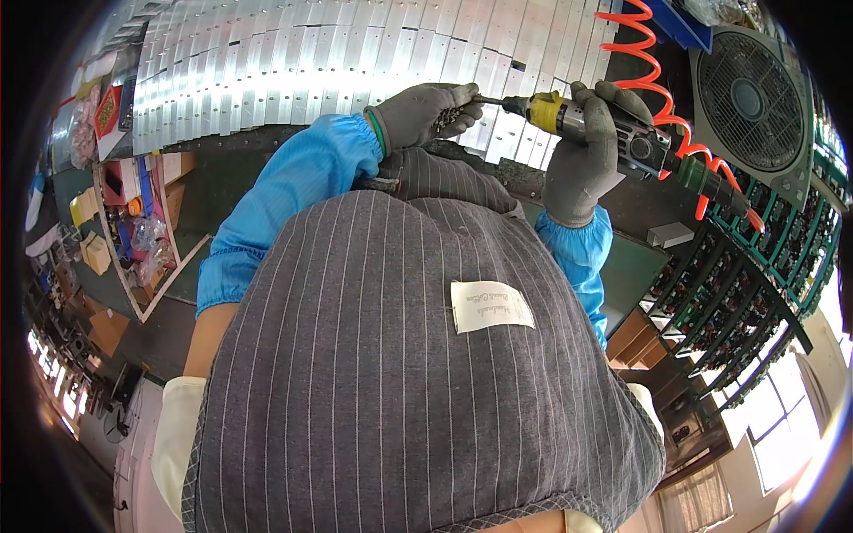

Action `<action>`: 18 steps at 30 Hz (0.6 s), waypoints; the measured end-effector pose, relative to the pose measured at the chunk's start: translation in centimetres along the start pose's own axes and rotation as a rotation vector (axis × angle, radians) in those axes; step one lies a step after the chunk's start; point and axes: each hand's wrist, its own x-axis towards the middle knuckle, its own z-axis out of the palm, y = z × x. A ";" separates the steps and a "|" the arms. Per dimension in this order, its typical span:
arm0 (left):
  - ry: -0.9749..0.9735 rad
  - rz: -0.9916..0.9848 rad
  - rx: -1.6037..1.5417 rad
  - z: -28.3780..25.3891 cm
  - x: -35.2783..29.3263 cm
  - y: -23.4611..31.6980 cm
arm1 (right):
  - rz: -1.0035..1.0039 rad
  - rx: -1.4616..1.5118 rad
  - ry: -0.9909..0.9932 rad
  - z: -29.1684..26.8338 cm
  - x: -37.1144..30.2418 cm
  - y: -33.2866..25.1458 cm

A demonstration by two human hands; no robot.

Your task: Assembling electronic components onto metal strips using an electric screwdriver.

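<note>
My left hand (410, 117), in a grey glove, is raised in front of the apron at the work table's near edge. Its fingers are curled around a small heap of dark screws (450, 118), and thumb and forefinger pinch at the tip of a driver bit (490, 100). Whether a screw sits on the bit is too small to tell. My right hand (582, 164), gloved alike, wraps round an air screwdriver (546, 113) with a yellow front band, held level and pointing left. Beneath and beyond both hands lie rows of silver metal strips (311, 75) with small holes.
A red coiled air hose (656, 55) runs from the table's far right to the tool's rear. At the right stand a box fan (751, 98), a blue bin (682, 25) and green racks (737, 289) of dark parts. A small red tray (108, 108) sits at the left.
</note>
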 end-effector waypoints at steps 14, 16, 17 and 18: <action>0.133 0.059 0.013 -1.0 -1.4 0.7 | -0.028 -0.145 -0.025 -2.2 0.7 5.5; 0.114 0.061 0.004 -0.9 -1.5 0.9 | -0.053 -0.150 -0.038 -2.0 0.5 5.5; 0.117 0.057 -0.043 -0.8 -1.4 1.0 | -0.052 -0.150 -0.038 -1.9 0.5 5.5; 0.121 0.055 -0.089 -0.6 -1.4 1.2 | -0.052 -0.158 -0.063 -1.8 0.4 5.5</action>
